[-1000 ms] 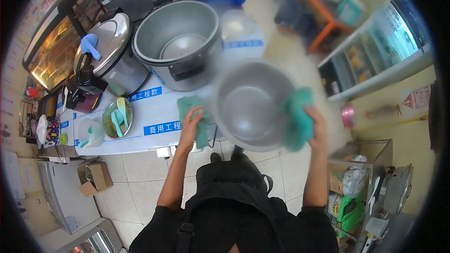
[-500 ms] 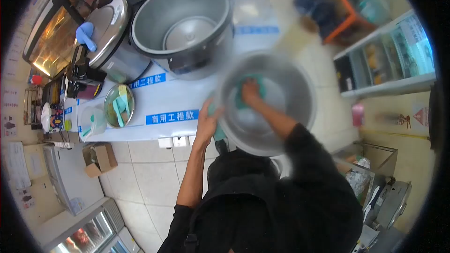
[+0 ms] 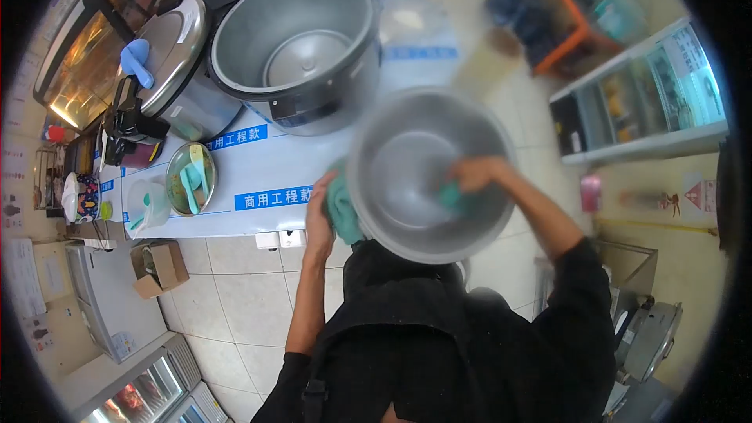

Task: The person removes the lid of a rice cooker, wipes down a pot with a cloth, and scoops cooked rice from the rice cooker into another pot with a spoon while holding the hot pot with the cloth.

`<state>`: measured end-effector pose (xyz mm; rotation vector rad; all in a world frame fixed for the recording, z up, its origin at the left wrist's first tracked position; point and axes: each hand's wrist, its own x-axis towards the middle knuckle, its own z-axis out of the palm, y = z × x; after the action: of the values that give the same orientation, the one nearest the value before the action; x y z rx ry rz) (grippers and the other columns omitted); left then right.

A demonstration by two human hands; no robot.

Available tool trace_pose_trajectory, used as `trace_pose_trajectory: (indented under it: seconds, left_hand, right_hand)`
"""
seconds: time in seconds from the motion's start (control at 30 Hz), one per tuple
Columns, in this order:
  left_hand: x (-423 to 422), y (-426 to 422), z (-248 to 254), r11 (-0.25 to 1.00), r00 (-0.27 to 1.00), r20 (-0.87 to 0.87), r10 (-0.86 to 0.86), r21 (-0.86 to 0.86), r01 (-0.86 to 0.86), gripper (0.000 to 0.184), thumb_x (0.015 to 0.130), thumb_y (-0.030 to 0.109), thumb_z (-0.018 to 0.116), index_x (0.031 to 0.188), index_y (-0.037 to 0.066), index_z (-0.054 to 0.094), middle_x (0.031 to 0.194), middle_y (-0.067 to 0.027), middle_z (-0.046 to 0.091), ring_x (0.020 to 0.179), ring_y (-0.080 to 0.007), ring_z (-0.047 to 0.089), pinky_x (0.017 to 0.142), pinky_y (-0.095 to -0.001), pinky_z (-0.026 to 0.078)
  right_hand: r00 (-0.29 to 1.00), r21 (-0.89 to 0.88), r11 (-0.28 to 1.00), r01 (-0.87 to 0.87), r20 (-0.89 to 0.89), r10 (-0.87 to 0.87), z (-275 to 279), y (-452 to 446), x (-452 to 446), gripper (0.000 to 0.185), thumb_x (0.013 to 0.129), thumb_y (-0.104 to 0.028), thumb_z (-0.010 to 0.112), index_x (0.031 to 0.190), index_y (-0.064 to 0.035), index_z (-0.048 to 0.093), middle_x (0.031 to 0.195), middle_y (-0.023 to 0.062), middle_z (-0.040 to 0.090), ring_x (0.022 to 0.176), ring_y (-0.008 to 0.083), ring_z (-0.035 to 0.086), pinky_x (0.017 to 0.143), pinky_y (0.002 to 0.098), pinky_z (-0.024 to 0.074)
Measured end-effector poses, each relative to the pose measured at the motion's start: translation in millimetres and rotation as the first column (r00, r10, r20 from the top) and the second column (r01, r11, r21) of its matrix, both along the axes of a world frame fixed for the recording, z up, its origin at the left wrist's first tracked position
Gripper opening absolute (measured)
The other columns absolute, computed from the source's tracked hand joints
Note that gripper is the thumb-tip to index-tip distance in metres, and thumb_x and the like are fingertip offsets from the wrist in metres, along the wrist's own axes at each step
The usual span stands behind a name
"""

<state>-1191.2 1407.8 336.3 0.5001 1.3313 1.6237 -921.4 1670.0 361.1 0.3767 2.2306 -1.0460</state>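
Observation:
A grey inner pot [image 3: 384, 211], like that of a large rice cooker, is tilted with its mouth towards me at the table's edge. My left hand [image 3: 317, 215] grips a green cloth [image 3: 343, 207] against the outside of its left wall. Inside the pot my right hand [image 3: 479, 175], smeared by motion, is closed on a second green cloth [image 3: 450, 196] near the right wall. Behind it on the table, a large rice cooker [image 3: 313, 102] stands with its lid up and a grey interior showing.
On the white-covered table [image 3: 282, 164] are a lidded steel cooker [image 3: 200, 98] with a blue scoop [image 3: 136, 63], a metal bowl [image 3: 174, 188] with turquoise spoons, and a clear jug [image 3: 149, 204]. An open cardboard box [image 3: 160, 270] sits on the floor. A display fridge [image 3: 642, 102] stands at right.
My right hand has moved with its cloth from the pot's left-centre to its right side. The pot has shifted slightly left, and more of the left hand's cloth shows.

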Motion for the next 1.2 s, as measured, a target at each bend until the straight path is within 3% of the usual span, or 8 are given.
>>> trace_pose_trajectory:
  seconds: [0.2,0.3,0.53,0.6,0.73,0.87,1.0,1.2]
  left_hand:
    - [-28.3,-53.5,-1.1,0.975,0.889,0.403,0.217,-0.053,-0.214,0.039,0.097,0.025,0.045,0.131,0.007,0.052,0.117,-0.0136,0.06,0.115,-0.0232,0.054,0.072,-0.0277,0.048]
    - [-39.1,-63.4,-21.7,0.918,0.561,0.827,-0.051,0.26,-0.299,0.029,0.095,0.019,0.054,0.119,0.003,0.056,0.104,-0.0119,0.063,0.101,-0.019,0.059,0.053,-0.0194,0.043]
    - [-8.2,-50.2,26.2,0.995,0.818,0.567,-0.093,0.032,0.09,0.038,0.096,0.012,0.048,0.133,0.003,0.046,0.122,-0.0128,0.058,0.101,-0.0226,0.063,0.081,-0.0345,0.056]
    - [-1.1,-43.1,17.3,0.995,0.8,0.593,-0.095,0.044,0.085,0.041,0.096,0.009,0.046,0.137,0.003,0.044,0.126,-0.0116,0.057,0.108,-0.0228,0.061,0.09,-0.0356,0.053]
    - [9.8,-21.2,24.1,0.974,0.915,0.372,-0.156,-0.093,0.204,0.029,0.098,0.012,0.051,0.126,0.004,0.051,0.118,-0.0067,0.059,0.105,-0.0175,0.059,0.087,-0.0309,0.051]
    - [22.5,8.1,36.2,0.981,0.987,-0.072,-0.14,-0.146,0.129,0.03,0.09,0.018,0.069,0.107,0.005,0.048,0.101,-0.0048,0.058,0.09,-0.0123,0.058,0.072,-0.0289,0.051]
    - [17.0,29.5,18.9,0.978,0.962,-0.26,-0.087,-0.208,0.032,0.045,0.085,0.025,0.073,0.114,0.0,0.049,0.094,-0.0127,0.062,0.082,-0.0155,0.062,0.072,-0.029,0.052]
    - [-12.4,57.4,8.6,0.877,0.793,-0.448,-0.413,-0.43,0.214,0.034,0.075,0.021,0.074,0.099,-0.002,0.065,0.089,-0.0114,0.068,0.078,-0.0203,0.066,0.072,-0.0332,0.053]
  right_hand:
    - [0.917,0.006,0.917,0.398,-0.037,-0.397,122.1,4.6,19.7,0.039,0.066,-0.006,0.051,0.1,0.0002,0.069,0.089,0.018,0.07,0.086,0.0303,0.065,0.081,0.0387,0.0507]
    - [0.925,0.177,0.91,0.376,-0.121,-0.359,126.4,-1.9,22.8,0.035,0.069,-0.005,0.052,0.1,0.0023,0.067,0.09,0.0191,0.069,0.087,0.0301,0.065,0.082,0.0383,0.0502]
    - [0.749,0.203,0.733,0.65,-0.336,-0.571,81.1,-5.9,10.5,0.037,0.082,-0.012,0.059,0.114,0.0054,0.059,0.105,0.0216,0.066,0.097,0.0311,0.063,0.088,0.0369,0.048]
    - [0.065,-0.281,0.198,0.939,-0.419,-0.906,58.4,-18.1,-16.2,0.04,0.088,-0.015,0.059,0.122,0.004,0.055,0.117,0.0221,0.062,0.108,0.0312,0.06,0.092,0.0377,0.0453]
    - [-0.086,-0.322,0.122,0.939,-0.563,-0.822,-14.1,-28.0,-90.2,0.039,0.089,-0.013,0.06,0.125,-0.0013,0.053,0.12,0.019,0.061,0.112,0.032,0.057,0.095,0.0394,0.0432]
    - [0.098,-0.328,0.367,0.87,-0.616,-0.782,-19.9,-96.4,-140.6,0.037,0.084,-0.007,0.057,0.12,-0.0016,0.055,0.122,0.0214,0.06,0.115,0.035,0.055,0.098,0.0407,0.0412]
    - [0.817,-0.232,0.914,0.333,-0.413,-0.403,-48.3,-116.3,-89.5,0.04,0.079,-0.009,0.057,0.119,-0.0024,0.059,0.121,0.0226,0.06,0.116,0.0342,0.055,0.099,0.0406,0.0405]
    - [0.832,-0.068,0.91,0.41,-0.38,-0.403,22.9,-62.6,-49.4,0.043,0.079,-0.011,0.057,0.121,-0.0021,0.059,0.117,0.0229,0.062,0.111,0.0363,0.058,0.096,0.0433,0.0438]
